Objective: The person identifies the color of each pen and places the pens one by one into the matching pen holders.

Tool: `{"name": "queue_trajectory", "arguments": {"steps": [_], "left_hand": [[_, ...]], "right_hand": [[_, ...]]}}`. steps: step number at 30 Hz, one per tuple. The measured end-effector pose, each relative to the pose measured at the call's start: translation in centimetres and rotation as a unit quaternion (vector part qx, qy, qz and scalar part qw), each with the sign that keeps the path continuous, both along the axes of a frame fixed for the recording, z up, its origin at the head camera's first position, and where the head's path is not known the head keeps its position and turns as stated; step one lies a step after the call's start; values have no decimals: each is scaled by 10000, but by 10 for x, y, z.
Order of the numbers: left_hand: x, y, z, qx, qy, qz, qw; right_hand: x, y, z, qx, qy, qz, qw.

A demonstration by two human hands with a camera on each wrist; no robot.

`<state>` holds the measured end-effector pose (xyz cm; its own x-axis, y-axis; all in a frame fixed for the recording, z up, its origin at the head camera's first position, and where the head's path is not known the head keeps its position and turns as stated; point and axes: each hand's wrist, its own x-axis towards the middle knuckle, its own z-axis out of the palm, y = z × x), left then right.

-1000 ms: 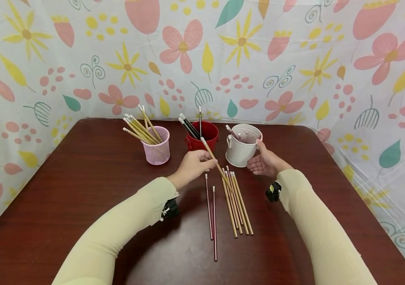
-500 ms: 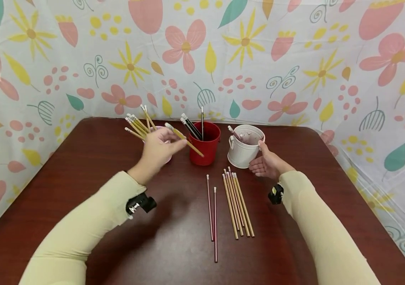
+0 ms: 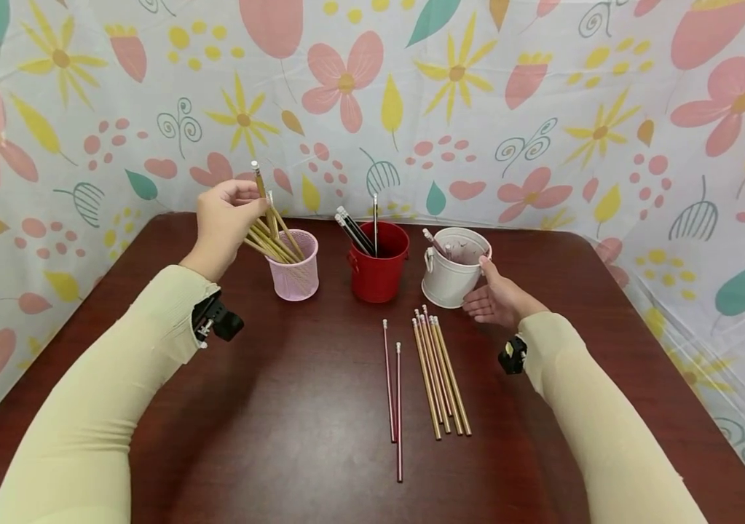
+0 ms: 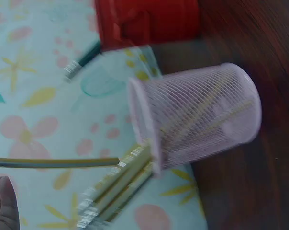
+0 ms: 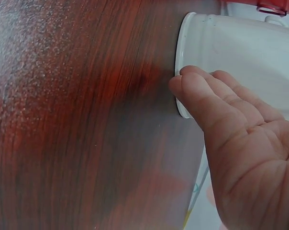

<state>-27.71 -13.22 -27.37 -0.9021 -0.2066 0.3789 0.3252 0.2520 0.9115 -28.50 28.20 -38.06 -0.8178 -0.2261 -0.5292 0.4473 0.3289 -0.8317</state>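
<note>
My left hand [image 3: 224, 222] pinches a gold pencil [image 3: 257, 177] by its upper part, eraser end up, above the pink mesh cup [image 3: 296, 282]. In the left wrist view the pencil's [image 4: 63, 163] lower tip hangs just outside the mesh cup's [image 4: 202, 112] mouth. Several gold pencils [image 3: 275, 249] lean in that cup, partly hidden behind my hand. My right hand [image 3: 502, 298] is at the right side of the white bucket [image 3: 444, 282], thumb at the rim and fingers straight. In the right wrist view, the fingertips reach along the bucket's wall [image 5: 240, 52].
A red bucket [image 3: 377, 282] with several black pencils [image 3: 357, 234] stands between the other two containers. Two dark pink pencils [image 3: 389, 393] and a bunch of gold and pinkish pencils [image 3: 446, 382] lie on the brown table [image 3: 293, 437]. A patterned curtain [image 3: 372, 94] hangs behind.
My left hand has carried the gold pencil leftward from above the table bunch to the pink mesh cup, turning it upright. My right hand stays at the white bucket.
</note>
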Motion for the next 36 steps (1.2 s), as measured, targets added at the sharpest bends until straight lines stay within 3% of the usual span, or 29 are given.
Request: {"name": "queue_trajectory", "arguments": {"steps": [7,14,21,23,28,33,36], "left_hand": [[-15,-8,-14,464,-214,4,9987],[-29,-5,-24,-254,-392,54,9989],[-32,-4,-37,-855,-747,-31,9935],[-33,-2,-40,-1282,-716,-100,9891],[-34,2,-49,-2674,-416,-107,9626],[-33,2,-61,-3052,-453,-250,9509],[-34,3,-69,-3053,-558,-324,9501]], "right_hand": [[1,0,-1,-11,14,42,10000],[1,2,-2,7,47,1,10000],[1,0,-2,-39,36,-17,10000],[1,1,-1,-31,43,-59,10000],[2,0,0,-93,48,-108,9999],[2,-2,-1,-174,-9,-146,9997],[3,-2,-1,-155,-25,-193,9997]]}}
